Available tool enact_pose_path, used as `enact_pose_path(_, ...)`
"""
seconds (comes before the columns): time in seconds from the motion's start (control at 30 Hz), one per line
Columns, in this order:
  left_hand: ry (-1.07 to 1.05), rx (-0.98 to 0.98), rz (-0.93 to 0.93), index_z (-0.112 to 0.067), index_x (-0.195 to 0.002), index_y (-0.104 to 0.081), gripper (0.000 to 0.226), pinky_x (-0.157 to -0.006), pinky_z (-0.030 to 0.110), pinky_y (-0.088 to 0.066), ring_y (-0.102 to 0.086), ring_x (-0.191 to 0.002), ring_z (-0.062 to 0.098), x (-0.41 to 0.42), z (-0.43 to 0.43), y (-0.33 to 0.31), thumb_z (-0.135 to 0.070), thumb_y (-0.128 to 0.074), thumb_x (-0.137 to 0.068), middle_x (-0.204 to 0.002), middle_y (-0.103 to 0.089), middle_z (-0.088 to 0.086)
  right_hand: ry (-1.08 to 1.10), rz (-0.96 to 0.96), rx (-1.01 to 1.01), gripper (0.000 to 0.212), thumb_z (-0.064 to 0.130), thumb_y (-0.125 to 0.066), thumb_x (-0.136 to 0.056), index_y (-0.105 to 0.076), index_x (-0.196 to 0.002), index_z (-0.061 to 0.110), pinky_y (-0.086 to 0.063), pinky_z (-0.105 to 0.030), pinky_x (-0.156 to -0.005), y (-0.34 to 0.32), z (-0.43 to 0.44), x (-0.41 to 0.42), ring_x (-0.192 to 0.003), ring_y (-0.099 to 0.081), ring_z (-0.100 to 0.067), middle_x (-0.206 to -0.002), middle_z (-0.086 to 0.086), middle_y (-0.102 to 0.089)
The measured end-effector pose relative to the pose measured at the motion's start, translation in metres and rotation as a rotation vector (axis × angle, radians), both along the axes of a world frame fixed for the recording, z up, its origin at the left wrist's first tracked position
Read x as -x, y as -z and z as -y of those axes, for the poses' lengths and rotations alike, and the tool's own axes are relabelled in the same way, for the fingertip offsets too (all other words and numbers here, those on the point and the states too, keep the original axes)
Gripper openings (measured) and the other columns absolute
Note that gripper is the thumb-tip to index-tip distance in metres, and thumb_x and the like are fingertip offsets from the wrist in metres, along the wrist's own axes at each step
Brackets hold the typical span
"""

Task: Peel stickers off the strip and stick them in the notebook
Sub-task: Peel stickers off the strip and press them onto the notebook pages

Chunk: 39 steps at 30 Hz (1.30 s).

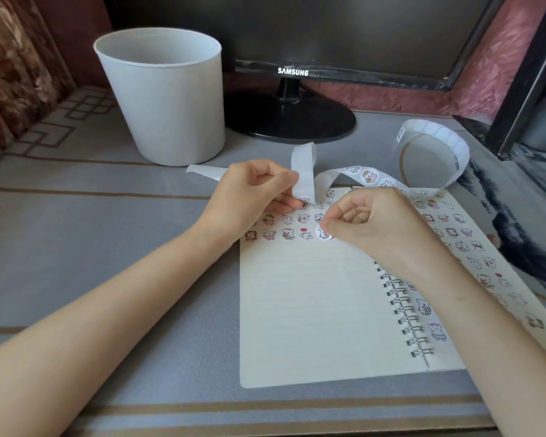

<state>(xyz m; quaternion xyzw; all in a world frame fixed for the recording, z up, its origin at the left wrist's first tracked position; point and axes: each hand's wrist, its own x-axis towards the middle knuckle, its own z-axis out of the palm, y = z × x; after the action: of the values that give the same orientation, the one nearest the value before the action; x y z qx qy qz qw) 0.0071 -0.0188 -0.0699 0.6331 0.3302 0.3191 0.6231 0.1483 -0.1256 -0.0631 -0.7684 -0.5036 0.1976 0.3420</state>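
One view, from your head, looks down at the open spiral-bound notebook (312, 310) lying flat on the grey table mat (108, 247). Its long axis runs from you towards the monitor (297, 70), leaning a little to the left at the far end. The lined left page carries rows of small stickers along its top only, while the right page is covered with them.

The strip (344, 176) runs roughly left to right across the notebook's far edge. A bare tail of it trails left, a loop stands up just beside your left hand (252, 190), and the printed stretch arches right into a loose curl well behind the right page.

Your left forearm comes in from the lower left, the hand over the top corner of the left page. Its fingers are curled, and thumb and fingers pinch the strip at the foot of the loop.

Your right forearm crosses the binding from the lower right. The hand's fingers are folded into the palm, and thumb and forefinger tips meet on the edge of a round sticker (322, 233) at the right end of the lowest row. You cannot tell whether it lies fully flat on the page.

A white bin (161, 99) stands behind the left hand, beside the monitor's base.
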Motion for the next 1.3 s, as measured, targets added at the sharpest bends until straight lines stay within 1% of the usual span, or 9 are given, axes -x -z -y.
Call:
enact_pose_path(0.23, -0.002, -0.009, -0.008, 0.003, -0.092, -0.061, 0.015, -0.061, 0.015, -0.054, -0.069, -0.060, 0.009, 0.000, 0.001, -0.001, -0.011, -0.058, -0.093, -0.077, -0.067, 0.017, -0.002, 0.036, -0.007, 0.010, 0.028, -0.075, -0.075, -0.067, -0.068, 0.025, -0.047, -0.032, -0.062, 0.002, 0.000, 0.001, -0.050, -0.048, -0.001, -0.053, 0.019, -0.059)
enact_pose_path(0.33, -0.004, -0.010, -0.009, 0.002, -0.090, -0.061, 0.014, -0.062, 0.016, -0.055, -0.069, -0.061, 0.009, 0.001, 0.001, -0.001, -0.011, -0.058, -0.093, -0.077, -0.067, 0.017, 0.003, 0.083, -0.002, 0.011, 0.030, -0.074, -0.075, -0.066, -0.069, 0.026, -0.048, -0.031, -0.064, 0.002, 0.000, 0.003, -0.051, -0.049, -0.001, -0.056, 0.024, -0.059)
enact_pose_path(0.43, 0.000, -0.012, -0.010, 0.001, -0.088, -0.060, 0.013, -0.062, 0.016, -0.055, -0.069, -0.062, 0.009, 0.001, 0.002, -0.001, -0.011, -0.058, -0.093, -0.077, -0.067, 0.017, 0.007, 0.133, 0.008, 0.011, 0.032, -0.073, -0.075, -0.065, -0.069, 0.027, -0.049, -0.031, -0.063, 0.001, 0.001, 0.005, -0.051, -0.050, 0.001, -0.056, 0.020, -0.059)
enact_pose_path(0.6, 0.003, -0.011, -0.009, -0.002, -0.084, -0.060, 0.013, -0.063, 0.016, -0.055, -0.070, -0.063, 0.010, 0.001, 0.001, 0.000, -0.011, -0.058, -0.092, -0.075, -0.068, 0.015, -0.005, 0.223, 0.047, 0.012, 0.035, -0.071, -0.078, -0.062, -0.072, 0.029, -0.039, -0.026, -0.059, -0.003, 0.004, 0.008, -0.055, -0.051, 0.002, -0.064, 0.018, -0.062)
enact_pose_path(0.8, 0.005, -0.010, -0.007, -0.004, -0.081, -0.060, 0.013, -0.065, 0.018, -0.056, -0.070, -0.065, 0.012, 0.001, 0.001, 0.000, -0.011, -0.059, -0.092, -0.070, -0.067, 0.010, -0.008, 0.288, 0.095, 0.012, 0.037, -0.068, -0.081, -0.060, -0.075, 0.029, -0.030, -0.025, -0.053, -0.008, 0.007, 0.011, -0.053, -0.048, 0.007, -0.069, 0.017, -0.064)
enact_pose_path(0.9, 0.005, -0.008, -0.004, -0.005, -0.080, -0.060, 0.014, -0.064, 0.018, -0.056, -0.071, -0.065, 0.012, 0.001, 0.001, 0.000, -0.011, -0.059, -0.092, -0.069, -0.067, 0.009, 0.002, 0.281, 0.101, 0.013, 0.038, -0.069, -0.080, -0.062, -0.075, 0.029, -0.029, -0.025, -0.052, -0.009, 0.007, 0.011, -0.054, -0.047, 0.009, -0.067, 0.013, -0.063)
enact_pose_path(1.03, 0.002, -0.007, -0.007, -0.001, -0.086, -0.061, 0.012, -0.064, 0.017, -0.056, -0.070, -0.065, 0.012, 0.000, 0.000, 0.001, -0.011, -0.059, -0.092, -0.077, -0.068, 0.017, 0.011, 0.240, 0.109, 0.014, 0.039, -0.070, -0.080, -0.060, -0.082, 0.029, -0.033, -0.025, -0.053, -0.009, 0.006, 0.009, -0.054, -0.049, 0.003, -0.069, 0.012, -0.060)
enact_pose_path(1.13, 0.000, -0.009, -0.012, -0.001, -0.086, -0.061, 0.012, -0.064, 0.017, -0.056, -0.071, -0.065, 0.012, 0.000, 0.000, 0.001, -0.011, -0.059, -0.092, -0.079, -0.069, 0.018, 0.006, 0.226, 0.114, 0.022, 0.039, -0.071, -0.079, -0.055, -0.091, 0.030, -0.038, -0.022, -0.061, -0.009, 0.005, 0.007, -0.066, -0.050, 0.003, -0.075, 0.012, -0.061)
enact_pose_path(1.3, -0.004, -0.015, -0.017, -0.001, -0.086, -0.061, 0.013, -0.066, 0.019, -0.057, -0.072, -0.068, 0.014, 0.000, -0.001, 0.003, -0.012, -0.059, -0.092, -0.081, -0.069, 0.021, 0.001, 0.192, 0.116, 0.013, 0.030, -0.069, -0.083, -0.057, -0.086, 0.028, -0.036, -0.028, -0.062, -0.008, 0.004, 0.004, -0.061, -0.050, 0.000, -0.070, 0.014, -0.059)
